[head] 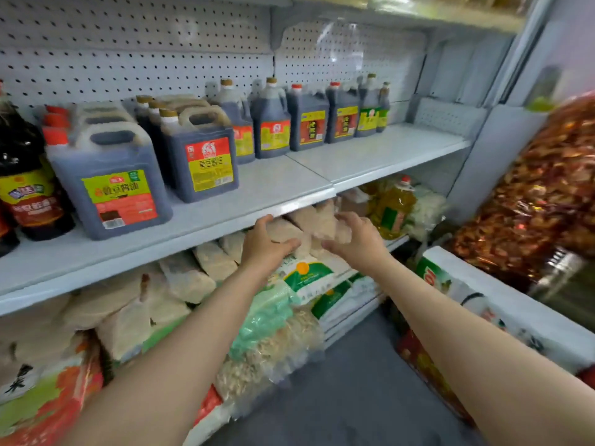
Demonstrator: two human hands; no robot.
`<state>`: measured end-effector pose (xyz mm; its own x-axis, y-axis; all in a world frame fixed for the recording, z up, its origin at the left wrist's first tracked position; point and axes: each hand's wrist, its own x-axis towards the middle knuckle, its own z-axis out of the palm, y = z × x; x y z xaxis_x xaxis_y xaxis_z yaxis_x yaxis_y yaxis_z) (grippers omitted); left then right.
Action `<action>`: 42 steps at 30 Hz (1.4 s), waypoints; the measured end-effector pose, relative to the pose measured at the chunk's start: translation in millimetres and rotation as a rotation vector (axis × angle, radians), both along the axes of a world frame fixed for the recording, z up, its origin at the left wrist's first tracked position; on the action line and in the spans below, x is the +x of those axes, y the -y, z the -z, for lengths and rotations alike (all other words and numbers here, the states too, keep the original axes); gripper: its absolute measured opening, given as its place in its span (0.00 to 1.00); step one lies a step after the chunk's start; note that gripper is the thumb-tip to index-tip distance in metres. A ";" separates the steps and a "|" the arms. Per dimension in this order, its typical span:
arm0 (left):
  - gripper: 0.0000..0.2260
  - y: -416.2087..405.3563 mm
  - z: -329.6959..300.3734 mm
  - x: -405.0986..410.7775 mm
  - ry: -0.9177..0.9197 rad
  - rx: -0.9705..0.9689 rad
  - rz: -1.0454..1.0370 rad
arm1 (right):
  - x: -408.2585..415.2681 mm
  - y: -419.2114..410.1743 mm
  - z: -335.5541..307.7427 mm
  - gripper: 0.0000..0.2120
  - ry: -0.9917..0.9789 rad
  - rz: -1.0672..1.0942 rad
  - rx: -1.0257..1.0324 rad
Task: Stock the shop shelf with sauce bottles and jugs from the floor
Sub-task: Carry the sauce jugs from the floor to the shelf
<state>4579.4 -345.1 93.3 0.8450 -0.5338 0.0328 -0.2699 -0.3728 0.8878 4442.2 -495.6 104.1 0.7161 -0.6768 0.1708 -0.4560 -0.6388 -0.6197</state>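
A white shelf [380,152] carries rows of dark sauce jugs: a front jug with a green and red label [111,178], a jug with a red and yellow label [201,156], and several more jugs [307,119] toward the back right. A dark sauce bottle [27,181] stands at the far left. My left hand [265,241] and my right hand [355,238] reach out side by side just below the shelf's front edge, fingers loosely spread, holding nothing. The right stretch of the shelf is bare.
Below the shelf lie pale bags of grain [199,275] and green-printed rice sacks [309,278]. A yellow oil jug [394,204] stands further back. A big bag of red dried chillies [528,201] and a white sack [502,310] crowd the right. Grey floor [347,397] lies between.
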 end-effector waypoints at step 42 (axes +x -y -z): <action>0.30 220.8 165.5 -347.5 -0.121 0.441 1.236 | -394.8 7.0 143.0 0.33 -0.238 1.094 0.519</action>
<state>4231.9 -565.9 -72.2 -0.2194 -0.8973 -0.3830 -0.5674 -0.2020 0.7983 4047.4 -502.6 -38.9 -0.2931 -0.8880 -0.3542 -0.7317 0.4468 -0.5148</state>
